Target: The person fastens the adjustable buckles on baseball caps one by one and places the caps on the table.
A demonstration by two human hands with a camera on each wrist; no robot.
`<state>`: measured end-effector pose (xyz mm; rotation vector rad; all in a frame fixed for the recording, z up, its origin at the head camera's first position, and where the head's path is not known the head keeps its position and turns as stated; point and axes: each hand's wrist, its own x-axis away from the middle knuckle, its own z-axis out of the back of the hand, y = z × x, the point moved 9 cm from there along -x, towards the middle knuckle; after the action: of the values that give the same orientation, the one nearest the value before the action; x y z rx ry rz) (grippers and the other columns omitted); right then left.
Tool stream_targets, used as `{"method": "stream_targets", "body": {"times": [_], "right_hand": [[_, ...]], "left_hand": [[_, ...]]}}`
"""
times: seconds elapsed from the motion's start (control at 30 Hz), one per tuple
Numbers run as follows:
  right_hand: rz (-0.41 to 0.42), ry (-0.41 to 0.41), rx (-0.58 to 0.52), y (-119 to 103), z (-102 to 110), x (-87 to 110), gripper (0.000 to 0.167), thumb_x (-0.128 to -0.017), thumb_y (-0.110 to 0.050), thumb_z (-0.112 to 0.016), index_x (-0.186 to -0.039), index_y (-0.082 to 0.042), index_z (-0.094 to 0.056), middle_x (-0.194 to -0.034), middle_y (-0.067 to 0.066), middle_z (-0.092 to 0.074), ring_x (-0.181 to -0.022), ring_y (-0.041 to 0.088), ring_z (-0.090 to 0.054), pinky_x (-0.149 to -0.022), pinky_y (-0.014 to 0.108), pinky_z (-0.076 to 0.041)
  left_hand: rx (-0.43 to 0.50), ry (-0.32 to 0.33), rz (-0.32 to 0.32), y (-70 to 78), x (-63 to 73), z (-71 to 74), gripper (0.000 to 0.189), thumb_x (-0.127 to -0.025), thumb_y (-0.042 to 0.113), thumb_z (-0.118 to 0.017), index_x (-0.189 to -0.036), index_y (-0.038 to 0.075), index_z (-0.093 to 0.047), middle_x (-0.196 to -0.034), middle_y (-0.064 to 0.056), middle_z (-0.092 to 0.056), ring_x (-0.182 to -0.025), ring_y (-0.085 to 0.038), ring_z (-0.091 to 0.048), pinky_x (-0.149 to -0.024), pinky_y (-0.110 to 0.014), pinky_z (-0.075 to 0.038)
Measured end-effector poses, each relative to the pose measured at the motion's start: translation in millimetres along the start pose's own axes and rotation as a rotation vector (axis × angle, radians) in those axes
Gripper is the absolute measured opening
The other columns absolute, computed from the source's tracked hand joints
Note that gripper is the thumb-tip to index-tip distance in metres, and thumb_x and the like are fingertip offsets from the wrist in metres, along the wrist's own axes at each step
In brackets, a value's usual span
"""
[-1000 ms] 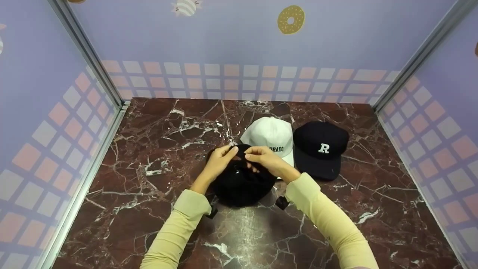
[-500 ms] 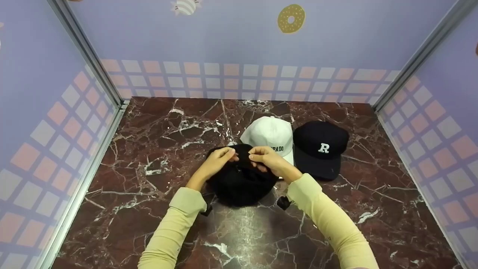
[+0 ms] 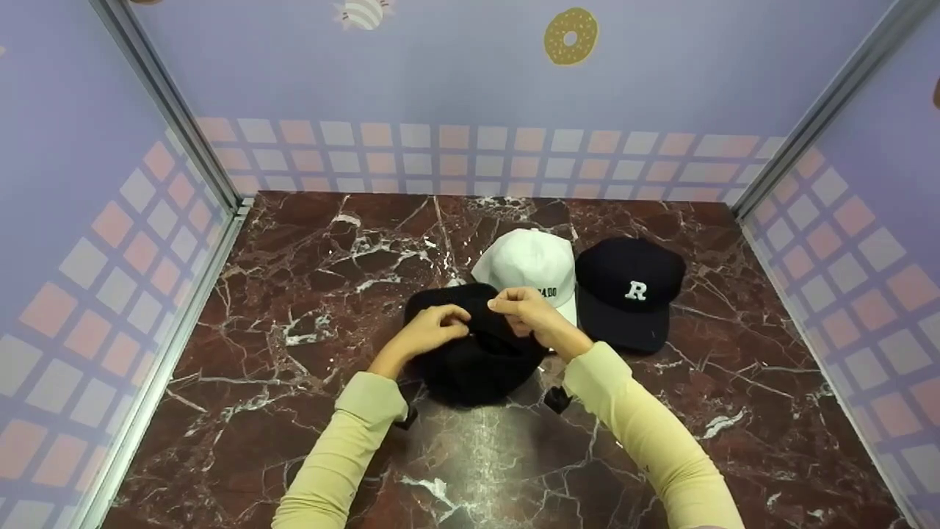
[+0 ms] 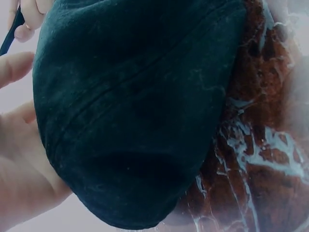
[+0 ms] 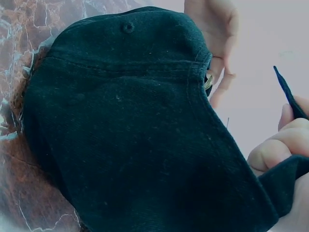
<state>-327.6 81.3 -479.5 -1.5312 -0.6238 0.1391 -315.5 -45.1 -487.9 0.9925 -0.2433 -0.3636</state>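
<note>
A black cap lies on the marble-patterned table under both hands, with stitched seams and a small eyelet showing in the right wrist view. My right hand pinches the cap's black strap, whose narrow free end sticks up past the fingers. Opposite it, my left hand has its thumb and index finger apart at the cap's edge. A small metal buckle shows between the cap's rim and that hand. In the left wrist view the crown hides part of the left fingers.
Behind and right of the black cap sits a white cap with dark lettering, partly covered by the right hand. A dark cap with a white R stands beside it. Patterned walls enclose the table at the back and sides.
The left fingers have parted and drawn back slightly toward the person, away from the strap. The right hand has shifted slightly right, still pinching. The caps stay in place.
</note>
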Motion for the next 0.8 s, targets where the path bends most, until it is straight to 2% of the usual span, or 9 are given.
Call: {"method": "stream_targets", "body": {"times": [0.17, 0.37, 0.47, 0.53, 0.7, 0.8], "right_hand": [[-0.007, 0.015, -0.017, 2.3, 1.7, -0.8, 0.014, -0.081, -0.012, -0.059, -0.068, -0.007, -0.056, -0.041, -0.008, -0.028, -0.033, 0.003, -0.019, -0.036, 0.019, -0.017], [-0.026, 0.021, -0.014, 2.7, 1.5, -0.8, 0.014, -0.084, -0.009, -0.055, -0.071, -0.01, -0.058, -0.042, -0.008, -0.029, -0.033, 0.002, -0.022, -0.038, 0.02, -0.017], [-0.024, -0.001, 0.001, -1.9, -2.5, 4.0, 0.017, -0.086, -0.007, -0.051, -0.071, -0.012, -0.057, -0.043, -0.008, -0.028, -0.034, 0.002, -0.023, -0.039, 0.02, -0.017], [-0.025, -0.014, 0.004, -5.3, -5.4, 7.9, 0.018, -0.086, -0.006, -0.05, -0.071, -0.012, -0.057, -0.043, -0.009, -0.028, -0.035, 0.002, -0.023, -0.039, 0.019, -0.018], [-0.042, -0.041, -0.008, -7.0, -9.0, 12.5, 0.02, -0.087, -0.006, -0.048, -0.071, -0.012, -0.057, -0.043, -0.009, -0.027, -0.035, 0.001, -0.022, -0.038, 0.018, -0.018], [-0.061, -0.052, -0.023, -4.0, -8.7, 12.1, 0.021, -0.088, -0.006, -0.047, -0.07, -0.012, -0.056, -0.043, -0.009, -0.026, -0.035, 0.001, -0.022, -0.037, 0.017, -0.018]], "left_hand": [[-0.013, -0.049, -0.005, -1.8, 0.6, -6.6, 0.032, -0.076, 0.011, -0.06, -0.106, -0.001, -0.06, -0.098, -0.015, -0.064, -0.09, -0.023, -0.059, -0.078, -0.03, -0.045], [0.123, -0.033, -0.057, 0.4, -1.4, -7.0, 0.031, -0.074, -0.001, -0.058, -0.105, -0.004, -0.058, -0.106, -0.019, -0.06, -0.09, -0.02, -0.055, -0.078, -0.025, -0.043], [0.17, -0.023, -0.05, 0.9, -1.6, -6.3, 0.031, -0.075, -0.005, -0.056, -0.106, -0.005, -0.057, -0.107, -0.019, -0.06, -0.087, -0.014, -0.053, -0.075, -0.021, -0.042], [0.198, -0.021, -0.042, 3.0, -0.6, -5.4, 0.031, -0.075, -0.006, -0.056, -0.106, -0.007, -0.055, -0.106, -0.021, -0.059, -0.087, -0.015, -0.053, -0.075, -0.02, -0.042], [0.261, -0.019, -0.043, 21.3, 10.2, 1.3, 0.031, -0.078, -0.005, -0.054, -0.108, -0.013, -0.051, -0.108, -0.026, -0.055, -0.097, -0.026, -0.053, -0.078, -0.021, -0.041], [0.277, -0.008, -0.055, 28.1, 15.2, 4.6, 0.028, -0.079, -0.005, -0.053, -0.106, -0.013, -0.051, -0.107, -0.025, -0.055, -0.095, -0.023, -0.053, -0.077, -0.019, -0.041]]}}
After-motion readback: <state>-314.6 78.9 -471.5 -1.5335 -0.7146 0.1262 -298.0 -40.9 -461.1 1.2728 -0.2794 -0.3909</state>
